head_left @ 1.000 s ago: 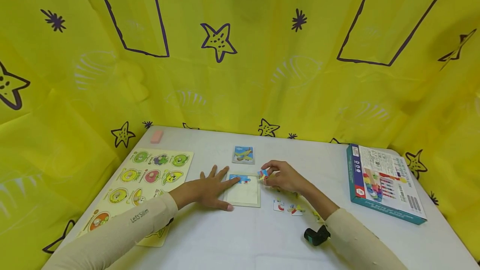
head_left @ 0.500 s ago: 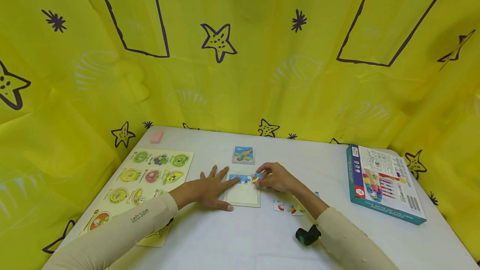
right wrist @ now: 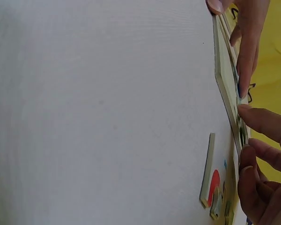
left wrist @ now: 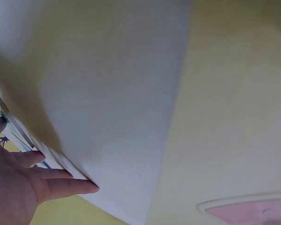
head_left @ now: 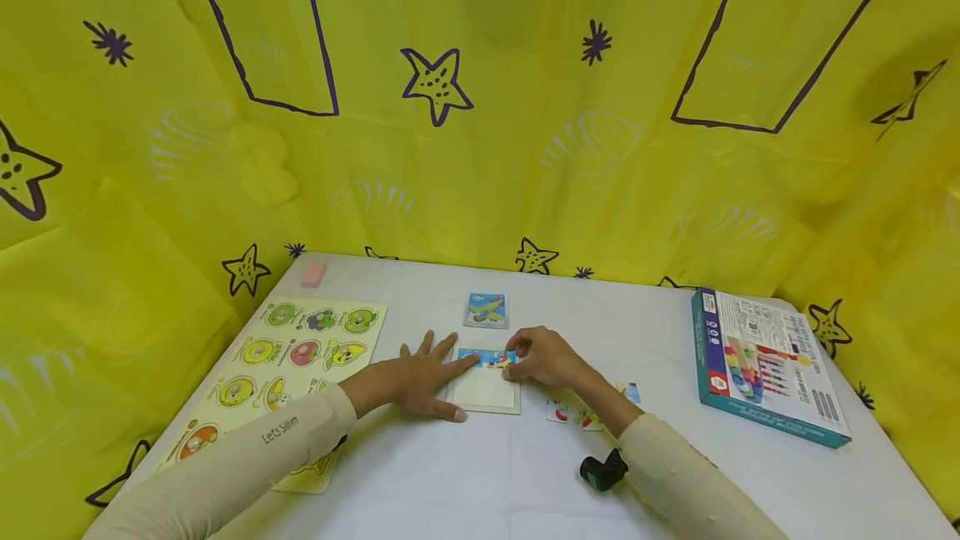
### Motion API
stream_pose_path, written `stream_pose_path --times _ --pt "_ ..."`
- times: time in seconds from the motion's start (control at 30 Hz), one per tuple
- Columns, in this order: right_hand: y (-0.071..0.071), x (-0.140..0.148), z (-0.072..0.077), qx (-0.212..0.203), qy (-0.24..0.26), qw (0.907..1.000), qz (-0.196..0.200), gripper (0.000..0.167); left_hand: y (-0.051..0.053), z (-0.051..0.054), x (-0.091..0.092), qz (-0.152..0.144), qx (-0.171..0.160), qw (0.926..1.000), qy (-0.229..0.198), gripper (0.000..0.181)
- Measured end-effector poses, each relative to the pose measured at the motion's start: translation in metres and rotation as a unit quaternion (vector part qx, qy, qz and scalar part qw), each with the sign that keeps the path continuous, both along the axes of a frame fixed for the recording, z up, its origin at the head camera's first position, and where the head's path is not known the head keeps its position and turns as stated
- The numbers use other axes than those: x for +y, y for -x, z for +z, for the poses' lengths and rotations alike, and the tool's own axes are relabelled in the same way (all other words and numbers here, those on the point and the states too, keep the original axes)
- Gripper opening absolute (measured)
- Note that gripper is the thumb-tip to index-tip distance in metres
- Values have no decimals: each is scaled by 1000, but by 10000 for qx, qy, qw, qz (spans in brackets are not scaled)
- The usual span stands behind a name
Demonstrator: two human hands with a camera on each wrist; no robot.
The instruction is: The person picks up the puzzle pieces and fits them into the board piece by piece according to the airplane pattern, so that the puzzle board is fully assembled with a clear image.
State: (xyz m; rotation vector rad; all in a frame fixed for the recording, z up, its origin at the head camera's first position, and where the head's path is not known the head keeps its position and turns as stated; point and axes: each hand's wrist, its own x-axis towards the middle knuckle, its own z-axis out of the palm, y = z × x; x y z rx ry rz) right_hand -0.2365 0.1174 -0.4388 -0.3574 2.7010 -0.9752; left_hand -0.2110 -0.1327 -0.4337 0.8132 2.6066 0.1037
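A square puzzle tray [head_left: 486, 398] lies on the white table, with blue pieces [head_left: 469, 354] along its far edge. My left hand [head_left: 420, 382] is spread out over the tray's left side, its index finger touching these pieces. At the tray's far right corner, my right hand [head_left: 550, 357] pinches a blue, red and yellow puzzle piece [head_left: 504, 362] between thumb and fingers, set down beside the others. In the right wrist view, both hands meet at the tray's edge; the right hand [right wrist: 267, 164] partly hides the piece. Loose puzzle pieces [head_left: 557, 412] lie under the right forearm, partly covered.
Beyond the tray sits a small airplane picture [head_left: 487, 309]. A fruit board [head_left: 303, 352] lies at left under the left forearm, a pink block [head_left: 313, 273] behind it. A teal box [head_left: 772, 369] stands at right. A black object [head_left: 602, 471] lies near the right sleeve.
My right hand has carried the puzzle piece leftward from beside the tray into its far right corner. The black object has shifted left with the right sleeve. My left hand has stayed still.
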Motion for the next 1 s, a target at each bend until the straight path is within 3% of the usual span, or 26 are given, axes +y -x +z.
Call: stream_pose_path --times 0.23,0.5,0.6,0.77,1.0 --pt "-1 -2 1 147 -171 9997 22 29 1 3 2 -27 -98 9999 73 92" --pt "-1 -3 0 114 -218 9997 12 29 3 6 9 -335 72 9994 -52 87" --pt "0 -3 0 119 -183 9997 90 29 2 6 14 -418 -7 9991 -119 85" --pt "1 -1 0 236 -242 9989 321 27 -2 8 19 -402 -113 9991 -100 83" --pt "1 1 1 326 -286 9986 289 26 -1 8 22 -409 -69 9991 84 84"
